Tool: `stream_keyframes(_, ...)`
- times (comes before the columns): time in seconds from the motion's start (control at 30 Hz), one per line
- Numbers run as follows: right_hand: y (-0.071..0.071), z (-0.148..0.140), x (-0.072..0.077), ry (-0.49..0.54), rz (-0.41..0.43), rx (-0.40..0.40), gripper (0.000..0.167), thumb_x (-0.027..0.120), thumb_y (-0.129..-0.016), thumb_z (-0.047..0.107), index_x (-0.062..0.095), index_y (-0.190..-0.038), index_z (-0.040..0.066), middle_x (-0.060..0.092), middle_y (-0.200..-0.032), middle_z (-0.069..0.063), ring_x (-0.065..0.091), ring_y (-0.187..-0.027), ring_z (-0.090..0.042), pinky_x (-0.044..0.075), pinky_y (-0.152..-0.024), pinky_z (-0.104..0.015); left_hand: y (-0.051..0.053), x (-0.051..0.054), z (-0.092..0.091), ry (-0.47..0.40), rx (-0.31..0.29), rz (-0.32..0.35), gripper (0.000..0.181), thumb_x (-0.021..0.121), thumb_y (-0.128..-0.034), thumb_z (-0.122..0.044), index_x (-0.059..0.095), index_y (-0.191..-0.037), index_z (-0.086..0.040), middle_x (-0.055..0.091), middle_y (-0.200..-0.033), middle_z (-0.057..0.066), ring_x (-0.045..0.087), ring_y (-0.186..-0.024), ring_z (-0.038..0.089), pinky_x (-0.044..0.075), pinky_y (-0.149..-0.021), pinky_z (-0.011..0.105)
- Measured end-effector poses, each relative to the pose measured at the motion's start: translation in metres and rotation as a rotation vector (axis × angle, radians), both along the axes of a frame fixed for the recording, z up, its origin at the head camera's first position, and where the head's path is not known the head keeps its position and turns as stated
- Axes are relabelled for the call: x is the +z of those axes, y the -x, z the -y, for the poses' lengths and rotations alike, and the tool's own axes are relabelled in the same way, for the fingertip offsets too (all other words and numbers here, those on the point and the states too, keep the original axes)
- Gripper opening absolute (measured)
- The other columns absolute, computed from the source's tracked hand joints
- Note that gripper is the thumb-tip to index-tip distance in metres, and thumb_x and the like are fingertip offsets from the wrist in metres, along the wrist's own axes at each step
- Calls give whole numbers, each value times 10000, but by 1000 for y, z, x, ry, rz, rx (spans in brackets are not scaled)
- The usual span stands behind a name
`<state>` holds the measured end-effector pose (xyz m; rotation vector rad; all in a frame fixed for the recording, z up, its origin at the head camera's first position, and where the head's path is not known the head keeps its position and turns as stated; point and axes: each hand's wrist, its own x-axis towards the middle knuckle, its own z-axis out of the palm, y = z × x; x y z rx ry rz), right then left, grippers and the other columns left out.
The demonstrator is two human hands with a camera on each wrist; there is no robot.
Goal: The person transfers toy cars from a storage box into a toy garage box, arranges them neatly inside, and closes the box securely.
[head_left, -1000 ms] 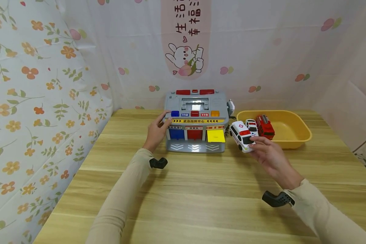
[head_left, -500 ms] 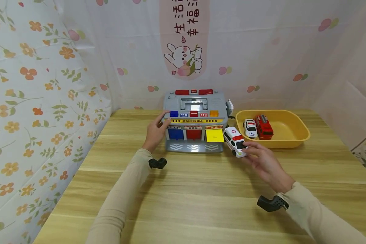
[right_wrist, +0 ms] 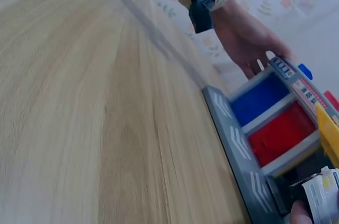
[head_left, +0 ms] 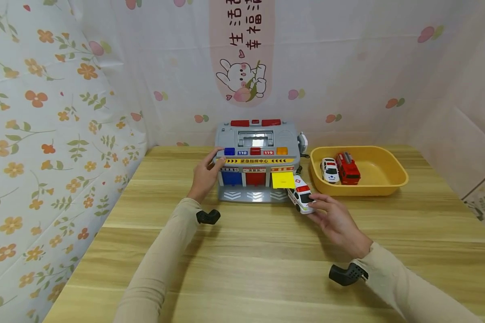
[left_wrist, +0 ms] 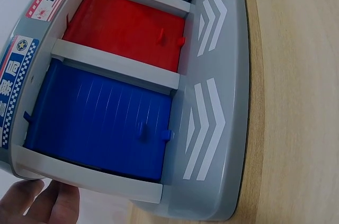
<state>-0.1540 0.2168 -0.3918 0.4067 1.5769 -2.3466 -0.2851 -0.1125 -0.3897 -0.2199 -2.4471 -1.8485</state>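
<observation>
A grey toy rescue station [head_left: 262, 134] stands on the table, its blue door [left_wrist: 100, 121] and red door [left_wrist: 127, 28] down and its yellow door [head_left: 283, 180] raised. My left hand [head_left: 205, 178] holds the station's left side, with thumb and index finger at the upper front corner. In my right hand [head_left: 337, 224], a white toy ambulance [head_left: 301, 197] with a red light bar is pinched at its front end. The ambulance's rear lies at the ramp's right edge, below the raised yellow door, which partly covers it. In the right wrist view the ambulance [right_wrist: 323, 195] is cut off by the frame.
To the right of the station sits a yellow tub [head_left: 384, 184]. A white toy police car [head_left: 330, 170] and a red toy fire truck [head_left: 348, 169] lie in it. A patterned cloth [head_left: 178, 89] hangs behind the table [head_left: 242, 260].
My right hand has carried the ambulance left from beside the tub to the right end of the station's ramp. My left hand keeps its place on the station.
</observation>
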Motion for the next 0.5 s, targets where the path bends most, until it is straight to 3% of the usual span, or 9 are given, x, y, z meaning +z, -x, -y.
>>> stream_keyframes(0.13,-1,6,-1,-4,-24,-2,241,473,-1014,20,609,-1088,204,248,-1534,-91,563,-1056,-108,552,-901,-189,0,0,0,-3,3,0,419,588,-989,-462,563,-1399,-377,415,-1598,-12,455,-1445,297,432,-1144,481)
stream_keyframes(0.3,-1,13,-5,-24,-29,-8,255,452,-1015,12,570,-1174,173,202,-1595,-138,532,-1142,-130,542,-922,-180,0,0,0,-4,5,-7,418,588,-989,-464,567,-1396,-370,415,-1597,-8,450,-1447,301,429,-1147,481)
stream_keyframes(0.5,-1,22,-10,-53,-38,-45,271,462,-1019,23,546,-1259,116,234,-1585,-162,573,-1070,-96,540,-921,-174,0,1,-1,-4,5,-6,419,590,-989,-459,567,-1396,-363,417,-1596,-3,461,-1438,304,435,-1140,485)
